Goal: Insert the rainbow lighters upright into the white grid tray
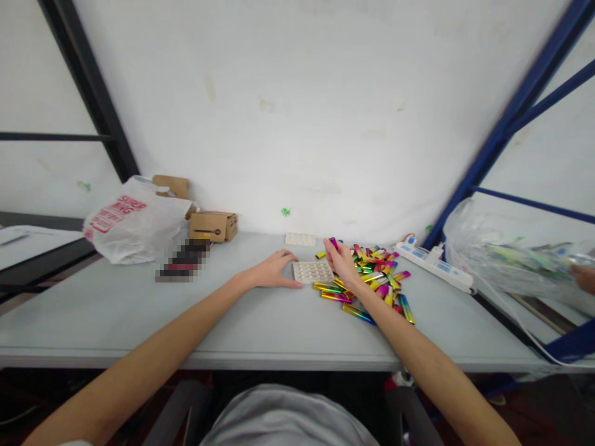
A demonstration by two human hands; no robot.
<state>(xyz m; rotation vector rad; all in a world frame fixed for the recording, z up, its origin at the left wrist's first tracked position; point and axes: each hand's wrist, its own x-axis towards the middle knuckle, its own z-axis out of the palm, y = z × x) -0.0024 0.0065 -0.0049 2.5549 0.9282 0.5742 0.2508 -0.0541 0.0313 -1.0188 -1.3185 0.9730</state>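
Observation:
A small white tray with rows of round dimples (312,271) lies on the grey table (232,322). My left hand (274,270) rests flat against the tray's left edge, fingers spread. To the tray's right sprawls a pile of several shiny rainbow-coloured sticks (379,279). My right hand (341,260) hovers over the pile's left side, its fingers pinched on one magenta-tipped stick (333,242) that it holds above the tray's far right corner.
A second white tray (300,239) lies by the wall. A white power strip (434,265) sits right of the pile. Cardboard boxes (214,225) and a white plastic bag (134,226) stand at left. Another person's hand (584,277) and a clear bag (511,260) are at far right.

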